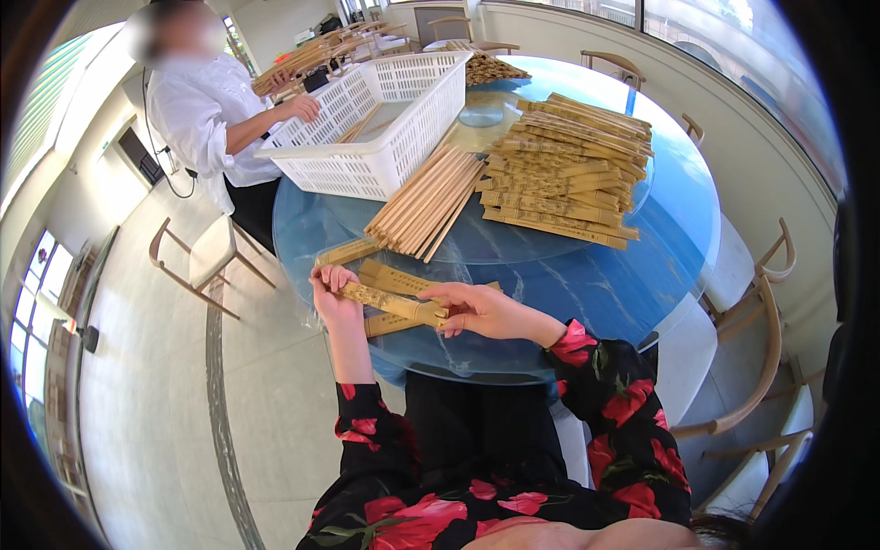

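Observation:
Between my two hands, above the near edge of the round table, a tan printed paper chopstick sleeve [383, 299] is held nearly level. My left hand [335, 291] pinches its left end with curled fingers. At the other end, my right hand [486, 310] grips the sleeve between thumb and fingers. Whether chopsticks are inside it I cannot tell. Several more flat sleeves [389, 276] lie on the table under and around my hands. Just beyond them is a bundle of bare wooden chopsticks [423, 206], laid side by side against a white basket.
The white slotted plastic basket [403, 151] stands on the blue glass-topped table [513, 344], a few chopsticks inside. A large stack of sleeved chopsticks [568, 174] lies to the right. A person in white [197, 110] stands at the left, handling chopsticks. Chairs [215, 257] surround the table.

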A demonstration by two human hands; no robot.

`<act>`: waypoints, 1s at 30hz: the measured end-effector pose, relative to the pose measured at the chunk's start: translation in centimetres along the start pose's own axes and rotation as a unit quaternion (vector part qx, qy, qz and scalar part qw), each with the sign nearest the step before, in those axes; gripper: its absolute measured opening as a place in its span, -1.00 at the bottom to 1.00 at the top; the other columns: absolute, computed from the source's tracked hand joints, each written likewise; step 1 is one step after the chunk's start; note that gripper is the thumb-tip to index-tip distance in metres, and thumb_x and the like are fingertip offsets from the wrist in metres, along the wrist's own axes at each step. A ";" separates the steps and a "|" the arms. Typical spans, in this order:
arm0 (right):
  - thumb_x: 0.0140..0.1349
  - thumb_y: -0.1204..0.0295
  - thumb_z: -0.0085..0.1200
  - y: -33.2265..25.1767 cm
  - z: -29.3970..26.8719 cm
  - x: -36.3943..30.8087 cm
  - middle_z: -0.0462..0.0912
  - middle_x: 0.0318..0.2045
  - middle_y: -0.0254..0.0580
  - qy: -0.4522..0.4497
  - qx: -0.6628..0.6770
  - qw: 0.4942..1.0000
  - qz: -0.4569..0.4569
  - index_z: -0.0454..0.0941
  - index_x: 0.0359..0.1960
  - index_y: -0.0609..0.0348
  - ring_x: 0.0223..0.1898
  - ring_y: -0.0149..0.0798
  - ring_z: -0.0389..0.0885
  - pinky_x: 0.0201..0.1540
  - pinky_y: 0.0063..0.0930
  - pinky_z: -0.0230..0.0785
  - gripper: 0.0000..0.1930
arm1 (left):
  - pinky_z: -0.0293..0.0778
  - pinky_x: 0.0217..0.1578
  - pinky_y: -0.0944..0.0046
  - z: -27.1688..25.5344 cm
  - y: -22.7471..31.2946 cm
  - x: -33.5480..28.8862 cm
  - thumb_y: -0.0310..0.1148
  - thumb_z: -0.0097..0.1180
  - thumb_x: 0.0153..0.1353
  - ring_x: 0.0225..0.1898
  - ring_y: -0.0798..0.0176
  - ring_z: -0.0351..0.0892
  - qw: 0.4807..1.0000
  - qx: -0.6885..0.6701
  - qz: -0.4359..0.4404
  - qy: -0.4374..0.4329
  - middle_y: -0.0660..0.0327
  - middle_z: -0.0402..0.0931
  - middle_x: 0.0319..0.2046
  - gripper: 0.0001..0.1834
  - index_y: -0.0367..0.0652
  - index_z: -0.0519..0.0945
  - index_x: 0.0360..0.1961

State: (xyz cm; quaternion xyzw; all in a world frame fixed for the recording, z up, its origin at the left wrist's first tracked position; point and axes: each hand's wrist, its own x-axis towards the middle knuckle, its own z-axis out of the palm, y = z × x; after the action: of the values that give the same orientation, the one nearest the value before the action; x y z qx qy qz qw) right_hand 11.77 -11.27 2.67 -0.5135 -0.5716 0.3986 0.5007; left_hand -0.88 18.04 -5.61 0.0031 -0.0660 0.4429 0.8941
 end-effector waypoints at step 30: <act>0.56 0.24 -0.06 0.9 -1.4 0.6 0.61 -0.22 -0.34 0.229 0.323 0.915 -0.077 0.47 0.23 0.21 -0.20 -0.51 0.57 -0.09 -0.55 0.47 -0.63 | 0.48 0.18 0.09 1.6 -2.3 -2.2 -0.33 -0.09 0.55 0.18 0.10 0.48 0.949 0.266 0.000 -0.172 0.10 0.46 0.23 -0.74 0.00 0.46 0.18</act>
State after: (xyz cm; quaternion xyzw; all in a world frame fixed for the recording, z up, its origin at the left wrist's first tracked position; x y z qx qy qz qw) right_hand 13.35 -10.57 2.13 -0.3552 -0.3190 0.3931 0.7858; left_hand -0.56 14.82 -4.20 0.3165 -0.0985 0.4371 0.8361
